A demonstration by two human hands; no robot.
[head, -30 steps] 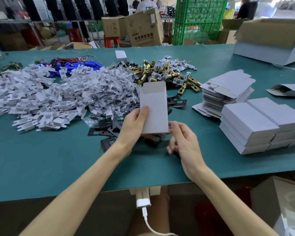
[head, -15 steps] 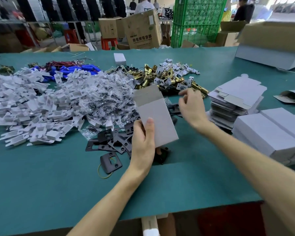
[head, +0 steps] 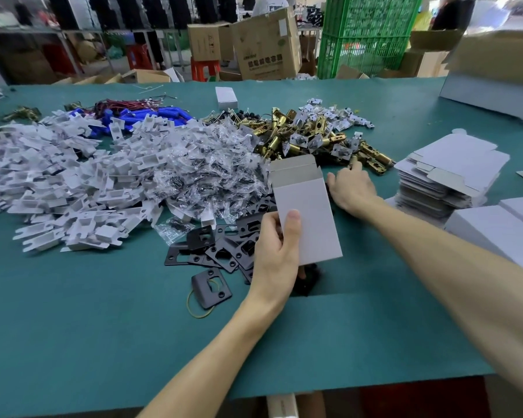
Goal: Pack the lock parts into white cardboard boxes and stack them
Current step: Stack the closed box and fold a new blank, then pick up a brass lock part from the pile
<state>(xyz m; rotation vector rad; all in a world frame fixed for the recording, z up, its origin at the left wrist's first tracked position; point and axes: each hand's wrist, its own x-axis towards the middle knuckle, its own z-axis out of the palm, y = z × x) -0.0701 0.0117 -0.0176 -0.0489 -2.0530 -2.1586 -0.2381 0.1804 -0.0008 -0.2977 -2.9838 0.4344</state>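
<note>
While the green counter point(head: 103, 327) carries a heap of brass latches point(head: 296, 134) at its far side, the white box point(head: 308, 212) is held upright, mouth up, pinched in the left hand point(head: 274, 260). The right hand point(head: 352, 188) lies just beyond it, fingers point(head: 357, 168) loosely spread at the heap's near edge, grip unclear.

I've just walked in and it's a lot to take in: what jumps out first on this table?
The left hand holds an open white box at centre, while the right hand reaches toward the brass latches behind it. A sprawling heap of white pieces fills the left of the table.
</note>
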